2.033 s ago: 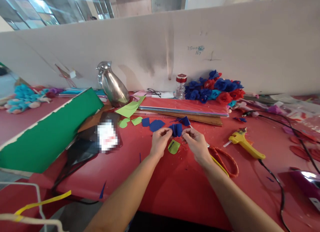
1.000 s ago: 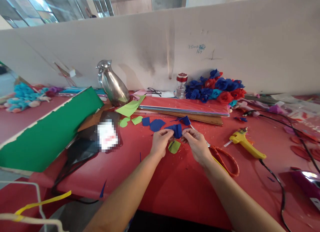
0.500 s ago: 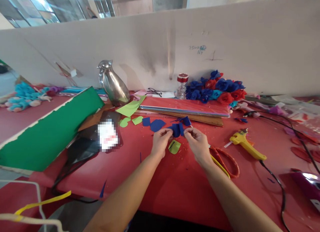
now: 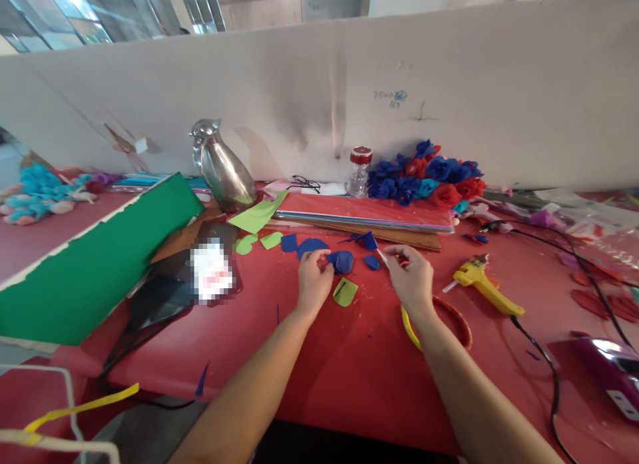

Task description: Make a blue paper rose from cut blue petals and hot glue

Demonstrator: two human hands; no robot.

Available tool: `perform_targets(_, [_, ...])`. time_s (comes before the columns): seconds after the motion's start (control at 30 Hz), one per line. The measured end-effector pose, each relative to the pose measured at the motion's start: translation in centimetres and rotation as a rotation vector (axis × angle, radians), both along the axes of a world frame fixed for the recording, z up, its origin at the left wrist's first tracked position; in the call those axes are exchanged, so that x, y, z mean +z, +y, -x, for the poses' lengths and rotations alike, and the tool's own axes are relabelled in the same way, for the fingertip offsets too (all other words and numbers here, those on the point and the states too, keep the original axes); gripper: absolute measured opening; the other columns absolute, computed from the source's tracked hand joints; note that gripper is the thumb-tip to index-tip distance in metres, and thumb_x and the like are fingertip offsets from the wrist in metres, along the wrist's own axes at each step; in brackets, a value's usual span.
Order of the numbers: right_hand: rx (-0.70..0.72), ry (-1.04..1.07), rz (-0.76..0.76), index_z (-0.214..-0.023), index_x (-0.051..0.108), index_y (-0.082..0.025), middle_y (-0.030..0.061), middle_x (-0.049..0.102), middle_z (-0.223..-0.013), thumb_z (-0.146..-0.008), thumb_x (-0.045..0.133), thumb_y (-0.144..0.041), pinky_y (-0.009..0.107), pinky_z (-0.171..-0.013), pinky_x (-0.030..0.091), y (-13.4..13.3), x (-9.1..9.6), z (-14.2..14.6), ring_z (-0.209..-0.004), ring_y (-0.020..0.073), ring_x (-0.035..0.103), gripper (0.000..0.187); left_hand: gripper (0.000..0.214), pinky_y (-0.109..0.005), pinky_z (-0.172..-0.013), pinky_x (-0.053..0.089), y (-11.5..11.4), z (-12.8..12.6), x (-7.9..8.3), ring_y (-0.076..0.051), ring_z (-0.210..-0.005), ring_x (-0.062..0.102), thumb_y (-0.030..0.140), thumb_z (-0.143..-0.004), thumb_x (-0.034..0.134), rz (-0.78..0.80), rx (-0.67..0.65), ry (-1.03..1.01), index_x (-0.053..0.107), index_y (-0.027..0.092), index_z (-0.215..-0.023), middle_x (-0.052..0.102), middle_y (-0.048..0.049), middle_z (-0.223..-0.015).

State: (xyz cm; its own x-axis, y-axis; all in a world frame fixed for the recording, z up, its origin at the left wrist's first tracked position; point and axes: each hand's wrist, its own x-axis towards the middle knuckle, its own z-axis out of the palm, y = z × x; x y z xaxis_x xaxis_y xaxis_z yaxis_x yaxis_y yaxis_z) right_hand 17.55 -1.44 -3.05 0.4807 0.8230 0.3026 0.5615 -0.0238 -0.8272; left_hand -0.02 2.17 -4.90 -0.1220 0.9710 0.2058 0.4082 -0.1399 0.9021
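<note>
My left hand (image 4: pixel 315 281) pinches the edge of a curled blue paper petal (image 4: pixel 343 262) between thumb and fingers. My right hand (image 4: pixel 412 277) is closed around the middle of a pair of scissors, partly hiding them; a blade (image 4: pixel 382 255) shows ahead of the fingers, and the yellow and orange handle loops (image 4: pixel 410 331) show below the wrist. Between the hands a small blue paper piece (image 4: pixel 371 262) lies on the red table. Just below the petal is a light green paper piece (image 4: pixel 345 292) with a dark strip on it. Flat blue pieces (image 4: pixel 289 243) lie behind my left hand.
A yellow glue gun (image 4: pixel 486 287) with a black cord lies at right, near a magenta device (image 4: pixel 606 371). Behind stand a steel jug (image 4: pixel 224 171), a red-lidded glass jar (image 4: pixel 359 174), stacked coloured sheets (image 4: pixel 369 211) and blue and red paper flowers (image 4: pixel 439 174). A green board (image 4: pixel 100 264) slants at left.
My hands have moved apart. The blue petal stays with my left hand, a small blue piece now lies between them, and my right hand has gone to the scissors, whose yellow loop has shifted left.
</note>
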Motion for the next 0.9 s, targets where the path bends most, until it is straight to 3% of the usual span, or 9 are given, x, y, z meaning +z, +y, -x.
perform_targets(0.17, [0.098,-0.576,0.181,-0.085,0.072,-0.020,0.0079,0.070,-0.089,-0.074,0.052,-0.021,0.034,-0.076,0.039,-0.1,0.0,-0.3,-0.084,0.0238,0.054,0.023,0.037,-0.028,-0.076,0.048,0.5,-0.1,-0.6,-0.012,-0.075,0.056,0.002,-0.068,0.050,0.070,0.022,-0.078,0.060,0.014,-0.101,0.060,-0.0073,-0.095])
perform_targets(0.3, [0.134,-0.726,0.254,-0.082,0.072,-0.021,0.0090,0.070,-0.087,-0.076,0.053,-0.024,0.037,-0.075,0.037,-0.2,-0.4,0.2,-0.089,0.0267,0.053,0.021,0.040,-0.026,-0.072,0.048,0.7,-0.1,-1.1,-0.011,-0.075,0.057,0.003,-0.067,0.050,0.035,0.059,-0.165,0.059,0.015,-0.105,0.060,-0.0086,-0.102])
perform_targets(0.4, [0.092,-0.550,0.209,-0.076,0.072,-0.021,0.0075,0.071,-0.082,-0.075,0.053,-0.024,0.034,-0.072,0.038,-0.1,-0.3,0.3,-0.085,0.0246,0.055,0.019,0.032,-0.025,-0.071,0.048,0.4,-0.3,-0.8,-0.011,-0.075,0.058,0.007,-0.069,0.052,-0.035,0.028,-0.180,0.062,0.016,-0.098,0.063,-0.0070,-0.096])
perform_targets(0.57, [0.245,0.241,0.131,-0.078,0.071,-0.018,0.0030,0.069,-0.071,-0.072,0.055,-0.039,0.027,-0.065,0.042,-0.2,0.1,1.4,-0.070,0.0187,0.060,0.027,0.016,-0.025,-0.070,0.049,-1.2,-1.1,0.9,-0.014,-0.076,0.062,0.016,-0.071,0.058,-0.015,-0.178,-0.215,0.069,0.017,-0.083,0.069,-0.0050,-0.085])
perform_targets(0.63, [0.312,0.433,0.117,-0.077,0.070,-0.016,0.0026,0.070,-0.073,-0.069,0.058,-0.041,0.026,-0.066,0.043,-0.4,0.1,2.2,-0.072,0.0177,0.061,0.029,0.017,-0.028,-0.072,0.050,-1.8,-1.4,1.5,-0.016,-0.078,0.064,0.024,-0.071,0.062,0.004,-0.231,-0.250,0.071,0.018,-0.085,0.071,-0.0058,-0.088])
perform_targets(0.77, [0.357,0.497,0.136,-0.076,0.070,-0.016,0.0025,0.069,-0.072,-0.066,0.061,-0.039,0.026,-0.065,0.043,-0.9,0.1,3.2,-0.068,0.0159,0.060,0.027,0.024,-0.031,-0.074,0.051,-2.4,-1.8,2.0,-0.021,-0.081,0.066,0.031,-0.068,0.067,0.127,-0.297,-0.373,0.073,0.016,-0.086,0.073,-0.0067,-0.087])
perform_targets(0.9, [0.357,0.492,0.123,-0.072,0.067,-0.016,0.0015,0.066,-0.067,-0.065,0.061,-0.037,0.025,-0.063,0.042,-0.9,0.2,3.1,-0.064,0.0146,0.056,0.024,0.019,-0.028,-0.067,0.052,-2.3,-1.8,2.1,-0.018,-0.069,0.065,0.029,-0.069,0.064,0.267,-0.299,-0.573,0.073,0.015,-0.078,0.072,-0.0042,-0.073])
